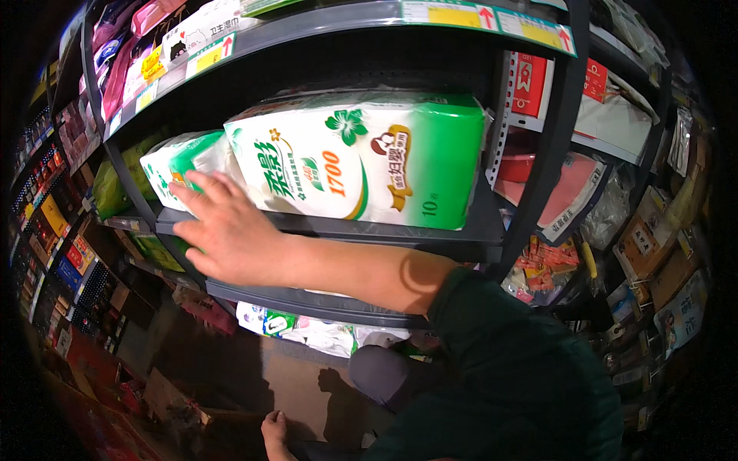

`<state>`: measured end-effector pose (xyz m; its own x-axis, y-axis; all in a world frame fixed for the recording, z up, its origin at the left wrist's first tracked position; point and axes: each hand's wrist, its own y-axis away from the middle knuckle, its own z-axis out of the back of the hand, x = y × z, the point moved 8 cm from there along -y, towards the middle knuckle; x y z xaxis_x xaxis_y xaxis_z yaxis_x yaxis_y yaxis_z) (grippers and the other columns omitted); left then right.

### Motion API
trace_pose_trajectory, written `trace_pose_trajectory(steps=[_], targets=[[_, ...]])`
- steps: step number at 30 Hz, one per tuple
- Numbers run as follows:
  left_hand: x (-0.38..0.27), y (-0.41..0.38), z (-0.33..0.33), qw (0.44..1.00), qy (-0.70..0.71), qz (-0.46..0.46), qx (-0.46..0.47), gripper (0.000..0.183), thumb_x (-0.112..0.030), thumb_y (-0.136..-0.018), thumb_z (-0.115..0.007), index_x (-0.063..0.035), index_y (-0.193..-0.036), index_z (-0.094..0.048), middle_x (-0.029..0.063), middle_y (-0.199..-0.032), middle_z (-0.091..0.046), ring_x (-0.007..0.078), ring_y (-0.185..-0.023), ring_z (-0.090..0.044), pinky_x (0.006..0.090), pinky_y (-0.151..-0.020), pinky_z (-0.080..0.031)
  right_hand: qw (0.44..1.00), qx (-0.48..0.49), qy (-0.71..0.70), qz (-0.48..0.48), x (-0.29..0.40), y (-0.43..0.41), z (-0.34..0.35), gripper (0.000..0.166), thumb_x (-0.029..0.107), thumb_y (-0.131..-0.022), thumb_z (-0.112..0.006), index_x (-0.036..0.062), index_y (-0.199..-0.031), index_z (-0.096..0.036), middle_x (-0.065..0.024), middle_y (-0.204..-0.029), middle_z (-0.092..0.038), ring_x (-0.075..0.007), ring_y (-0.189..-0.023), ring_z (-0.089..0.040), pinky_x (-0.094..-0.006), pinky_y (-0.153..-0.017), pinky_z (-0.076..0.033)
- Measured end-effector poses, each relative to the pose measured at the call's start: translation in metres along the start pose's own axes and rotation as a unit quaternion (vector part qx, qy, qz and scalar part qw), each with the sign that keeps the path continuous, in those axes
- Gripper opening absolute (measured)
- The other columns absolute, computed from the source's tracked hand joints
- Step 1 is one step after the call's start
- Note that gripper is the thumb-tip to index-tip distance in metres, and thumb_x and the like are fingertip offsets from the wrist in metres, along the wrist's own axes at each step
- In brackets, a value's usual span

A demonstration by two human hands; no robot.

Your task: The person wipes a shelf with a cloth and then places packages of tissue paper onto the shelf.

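Note:
My right hand point(225, 230) reaches across the shelf with its fingers spread, in front of a smaller white and green tissue pack point(193, 155). Its fingertips overlap the pack's front; whether they press on it cannot be told. Just right of the hand, a large white and green plastic-wrapped pack of toilet rolls point(357, 161) lies on the dark metal shelf point(346, 230). Low in the view, my left hand point(274, 426) hangs with curled fingers, away from the shelf, and nothing shows in it.
An upper shelf edge point(323, 22) with price tags runs above the packs. A dark shelf post point(542, 138) rises at right. White packages point(323, 334) fill the lowest shelf. An open cardboard box point(167, 397) stands on the floor at left. My knee point(377, 371) is near the lowest shelf.

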<state>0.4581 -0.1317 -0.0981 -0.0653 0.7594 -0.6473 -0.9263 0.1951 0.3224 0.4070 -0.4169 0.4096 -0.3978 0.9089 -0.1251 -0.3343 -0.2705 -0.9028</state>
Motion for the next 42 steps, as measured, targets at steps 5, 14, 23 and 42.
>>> trace_pose_trajectory(steps=[5, 14, 23, 42], targets=[[0.013, 0.013, -0.009, 0.996, 0.059, -0.052, -0.034, 0.038, -0.023, -0.094, -0.066, 0.0033, -0.121, -0.066, 0.0177, -0.108, -0.073, 0.025, -0.099, -0.07, 0.0363, -0.087, -0.054, 0.993, 0.04, -0.101, 0.044, 0.048, 0.025, 0.017, 0.027, 0.026, -0.079, -0.072, 0.0082, -0.1, -0.071, -0.0226, -0.147, -0.044, -0.0428, -0.139, -0.033, -0.0572, -0.115, -0.024], [0.013, 0.052, 0.028, 0.94, 0.307, 0.039, -0.145, 0.026, -0.023, -0.1, -0.059, -0.0038, -0.118, -0.063, 0.0056, -0.102, -0.069, 0.0154, -0.08, -0.063, 0.0282, -0.068, -0.049, 0.971, -0.035, -0.205, 0.121, 0.084, 0.062, 0.213, 0.028, 0.026, -0.081, -0.074, 0.0075, -0.101, -0.071, -0.0202, -0.142, -0.05, -0.0396, -0.131, -0.045, -0.0517, -0.104, -0.041], [0.036, 0.113, 0.024, 0.979, 0.172, 0.084, -0.07, 0.033, -0.028, -0.096, -0.06, 0.0036, -0.096, -0.071, 0.0084, -0.088, -0.071, 0.0201, -0.082, -0.064, 0.033, -0.078, -0.05, 0.831, -0.523, -0.125, -0.139, -0.038, 0.189, 0.428, 0.034, 0.021, -0.106, -0.041, -0.0022, -0.103, -0.065, -0.0171, -0.113, -0.07, -0.0153, -0.089, -0.064, -0.0292, -0.08, -0.052], [0.023, 0.118, 0.038, 0.987, -0.09, 0.065, -0.113, 0.047, -0.046, -0.091, -0.059, -0.0041, -0.107, -0.074, 0.0212, -0.11, -0.071, 0.0369, -0.109, -0.065, 0.0426, -0.094, -0.05, 0.86, -0.26, -0.051, -0.436, -0.314, 0.236, 0.3, 0.031, 0.026, -0.099, -0.062, 0.0026, -0.12, -0.065, -0.0055, -0.108, -0.068, -0.0134, -0.091, -0.062, -0.028, -0.075, -0.049]])
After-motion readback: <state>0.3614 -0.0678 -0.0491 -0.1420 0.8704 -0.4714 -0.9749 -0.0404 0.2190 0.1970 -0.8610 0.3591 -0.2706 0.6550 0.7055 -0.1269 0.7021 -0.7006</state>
